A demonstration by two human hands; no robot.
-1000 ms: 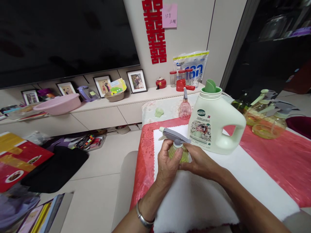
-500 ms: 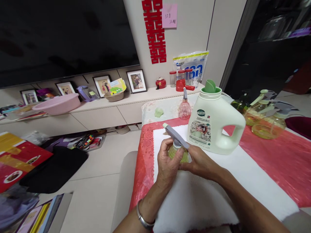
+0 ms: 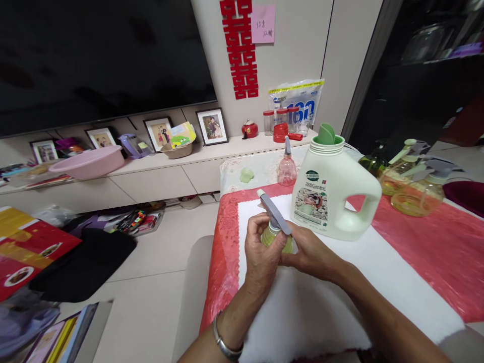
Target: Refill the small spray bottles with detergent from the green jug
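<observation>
A small spray bottle (image 3: 275,214) with a grey trigger head and yellowish clear body is held over the white cloth (image 3: 325,287). My left hand (image 3: 262,249) wraps around the bottle's body from the left, its thumb across the front. Against the right side of the same bottle, my right hand (image 3: 310,249) is closed, fingers near the lower end of the head and the body. The bottle's base is mostly hidden by my hands. Just beyond them stands a large pale green jug (image 3: 335,189) with a darker green scoop (image 3: 327,134) in its mouth.
A pink spray bottle (image 3: 287,169) and a light green cap-like piece (image 3: 246,175) are at the table's back. Yellowish spray bottles (image 3: 419,196) stand at the right on a red tablecloth (image 3: 423,247). Behind, a low cabinet (image 3: 151,176) holds framed photos, jars and a pink basin (image 3: 88,162).
The grey spray head has turned slightly, its nozzle end now a little farther right and its lower end a little left. Both hands stay around the bottle in nearly the same place.
</observation>
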